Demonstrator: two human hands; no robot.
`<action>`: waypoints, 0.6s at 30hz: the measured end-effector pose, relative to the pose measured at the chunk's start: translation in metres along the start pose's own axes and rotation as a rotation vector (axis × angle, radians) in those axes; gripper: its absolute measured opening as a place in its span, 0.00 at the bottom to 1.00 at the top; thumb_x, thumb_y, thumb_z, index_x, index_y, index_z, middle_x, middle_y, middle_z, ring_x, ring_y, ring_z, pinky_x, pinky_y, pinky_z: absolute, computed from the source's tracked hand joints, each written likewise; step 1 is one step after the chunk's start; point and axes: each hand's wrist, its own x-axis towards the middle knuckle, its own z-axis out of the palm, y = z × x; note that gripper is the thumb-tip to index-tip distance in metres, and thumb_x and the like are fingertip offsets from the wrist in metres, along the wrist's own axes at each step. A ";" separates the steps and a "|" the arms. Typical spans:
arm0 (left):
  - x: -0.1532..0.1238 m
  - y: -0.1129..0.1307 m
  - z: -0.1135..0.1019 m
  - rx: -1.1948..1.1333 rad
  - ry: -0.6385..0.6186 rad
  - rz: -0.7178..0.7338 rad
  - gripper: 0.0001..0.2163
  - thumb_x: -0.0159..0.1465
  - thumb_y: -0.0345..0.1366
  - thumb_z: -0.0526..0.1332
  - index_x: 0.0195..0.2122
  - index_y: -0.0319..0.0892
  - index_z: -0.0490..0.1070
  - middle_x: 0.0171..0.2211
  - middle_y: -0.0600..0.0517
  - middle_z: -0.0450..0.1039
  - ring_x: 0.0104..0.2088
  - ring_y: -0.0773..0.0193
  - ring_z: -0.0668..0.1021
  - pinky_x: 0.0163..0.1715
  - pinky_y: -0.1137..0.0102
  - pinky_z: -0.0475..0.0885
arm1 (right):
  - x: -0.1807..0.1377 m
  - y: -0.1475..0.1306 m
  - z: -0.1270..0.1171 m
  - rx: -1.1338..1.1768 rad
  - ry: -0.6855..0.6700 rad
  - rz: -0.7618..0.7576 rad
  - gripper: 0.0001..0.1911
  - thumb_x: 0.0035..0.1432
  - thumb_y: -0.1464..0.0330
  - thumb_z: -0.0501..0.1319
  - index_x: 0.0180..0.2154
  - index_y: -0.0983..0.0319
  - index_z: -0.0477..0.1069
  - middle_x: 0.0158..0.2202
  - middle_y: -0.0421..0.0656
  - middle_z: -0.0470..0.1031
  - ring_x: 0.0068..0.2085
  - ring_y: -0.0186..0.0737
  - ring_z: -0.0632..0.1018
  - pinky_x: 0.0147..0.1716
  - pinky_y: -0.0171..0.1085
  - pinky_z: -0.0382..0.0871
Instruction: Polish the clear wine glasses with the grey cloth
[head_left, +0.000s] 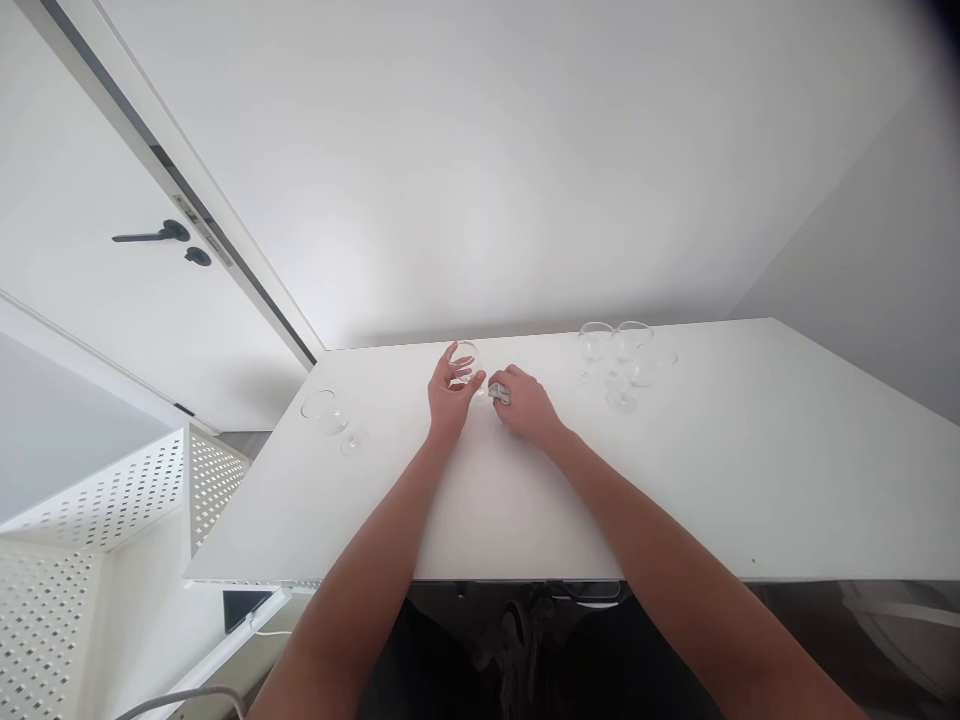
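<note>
Glass (465, 354) in the left hand (453, 390), cloth (500, 391) in the right (526, 404)

From my end, I have both hands over the far half of the white table (510, 500), close together. My left is wrapped round the glass, fingers behind the bowl and thumb on the near side, with the rim showing above. I can't tell whether the glass's foot rests on the table or is lifted. My right is clamped on the cloth, a small pale bundle pinched between thumb and fingers, just beside the stem. Whether cloth and glass touch, I can't make out.

Off to my left, well apart from the hands, stands another glass (330, 415). To my right, near the table's back edge, is a cluster of glasses (628, 350); they overlap and are so clear that I can't count them surely. The wall (480, 180) rises behind the table, and on the far left I see a door (67, 180) with a black handle (150, 235).
</note>
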 end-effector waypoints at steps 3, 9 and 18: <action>0.000 -0.002 0.001 -0.001 -0.056 0.016 0.35 0.57 0.45 0.73 0.65 0.53 0.64 0.54 0.44 0.77 0.55 0.52 0.77 0.49 0.61 0.71 | -0.006 -0.008 -0.001 -0.190 -0.160 -0.080 0.19 0.57 0.73 0.57 0.50 0.55 0.75 0.52 0.46 0.72 0.28 0.35 0.72 0.28 0.37 0.59; -0.003 -0.003 0.005 -0.015 -0.137 0.030 0.30 0.56 0.42 0.74 0.59 0.53 0.65 0.51 0.47 0.79 0.50 0.55 0.78 0.48 0.60 0.69 | -0.010 -0.018 0.001 -0.371 -0.316 -0.104 0.21 0.58 0.73 0.57 0.51 0.56 0.76 0.58 0.50 0.70 0.27 0.37 0.74 0.28 0.39 0.59; -0.003 -0.001 0.004 -0.031 -0.186 0.019 0.27 0.63 0.49 0.68 0.61 0.54 0.64 0.67 0.46 0.63 0.58 0.53 0.73 0.51 0.61 0.70 | -0.018 -0.032 -0.006 -0.489 -0.416 0.082 0.18 0.59 0.73 0.59 0.52 0.63 0.71 0.60 0.61 0.65 0.33 0.44 0.79 0.31 0.41 0.66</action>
